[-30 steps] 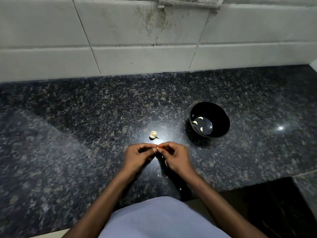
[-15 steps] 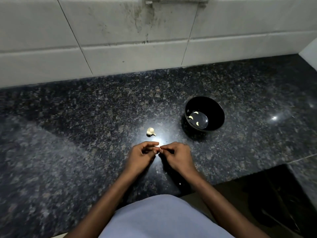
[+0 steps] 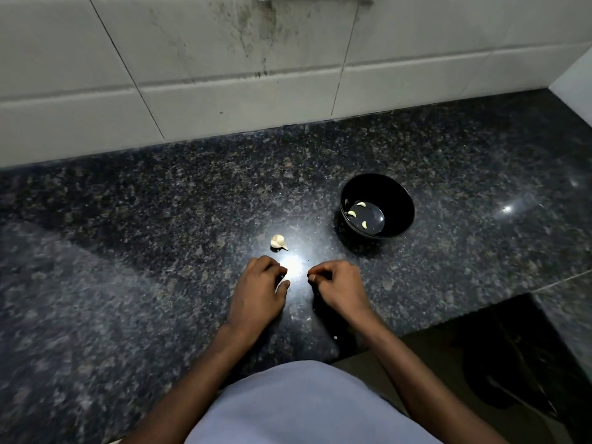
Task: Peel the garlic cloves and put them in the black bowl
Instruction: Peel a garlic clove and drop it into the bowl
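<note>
I take the black bowl (image 3: 377, 206) as my landmark on the dark speckled bench (image 3: 128, 251). Far left of the bowl there is just bare granite, with the white tiled wall (image 3: 192, 75) running behind it. My left hand (image 3: 258, 291) sits left of the bowl and nearer to me, knuckles up, fingers (image 3: 272, 267) curled in; something pale shows at the thumb tip, but glare from the bench washes it out, so I cannot tell if it is a clove, a bit of skin or just the nail, and I cannot tell what the fingers clamp on, if anything. Just beyond that hand, left of the bowl and closer to me than it, lies the garlic piece (image 3: 278, 242), still in its skin, alone on the bench, touching neither hand. My right hand (image 3: 339, 288) is in front of the bowl on my side, apart from the left hand with a bright reflection between them; its fingers are curled together, and the contents of that pinch are too small to tell. In the bowl lie three peeled cloves (image 3: 352, 214), spread across the bottom. Below both hands my light blue shirt (image 3: 304, 408) fills the lower edge.
</note>
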